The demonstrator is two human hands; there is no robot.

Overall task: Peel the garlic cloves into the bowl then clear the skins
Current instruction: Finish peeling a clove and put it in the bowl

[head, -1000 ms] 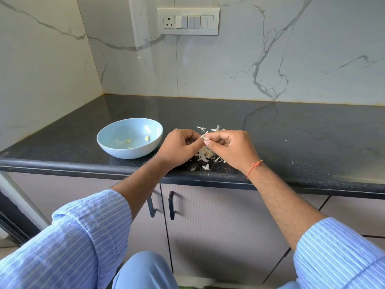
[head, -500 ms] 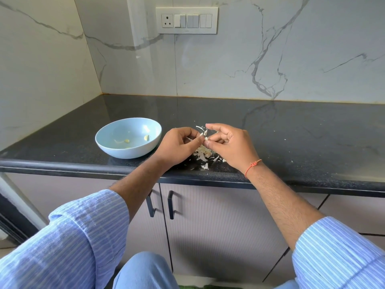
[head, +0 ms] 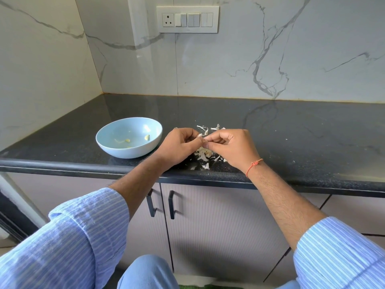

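Pinching a garlic clove (head: 201, 136) between them, the left hand (head: 179, 147) and right hand (head: 233, 148) meet fingertip to fingertip just above the counter (head: 291, 142), near its front edge. Both hands have fingers curled, thumb and forefinger closed on the clove. Only a pale sliver of it shows between the fingertips, so its long axis and which way it points cannot be told.

Below and behind the hands lies a scatter of papery white skins (head: 205, 155), spread from just behind the hands towards the front edge. Left of the hands, close to the front edge, sits a pale blue bowl (head: 108, 142) holding a few peeled cloves (head: 147, 137); the largest lies with its long axis roughly front to back.

No brand or readable writing shows anywhere, including on the switch plate (head: 187, 19) on the marble wall.
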